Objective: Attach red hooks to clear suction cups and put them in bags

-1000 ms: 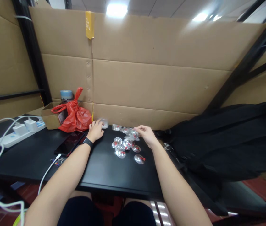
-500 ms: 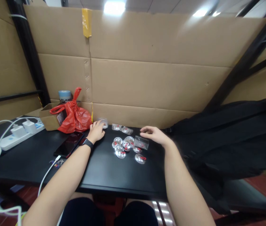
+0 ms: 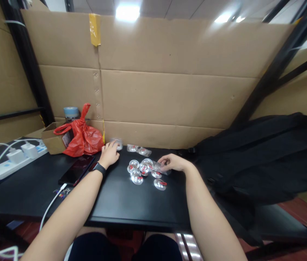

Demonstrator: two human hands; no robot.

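Several shiny, clear round discs (image 3: 137, 178) with small red hook-like parts lie in a loose cluster on the black table; they look like suction-cup hooks. At the cluster's right side my right hand (image 3: 173, 162) has its fingers closed on a small clear plastic bag (image 3: 156, 166), whose contents I cannot make out. One single disc (image 3: 160, 184) lies nearer to me, apart from the rest. My left hand (image 3: 109, 153), wearing a black wristwatch, lies with fingers stretched over another clear packet (image 3: 118, 143) near the cardboard wall. Two bagged discs (image 3: 139, 150) sit behind the cluster.
To the left are a red plastic bag (image 3: 85, 139), a cardboard box (image 3: 50, 140), a dark phone (image 3: 76, 170), a white cable (image 3: 52, 206) and a power strip (image 3: 14, 163) with plugs. A black backpack-like item (image 3: 262, 156) fills the right side. Cardboard (image 3: 159, 98) walls the back.
My right hand has come down and left onto the clear plastic bag, and its fingers have closed on it. My left hand stays at its packet. The view has shifted slightly.
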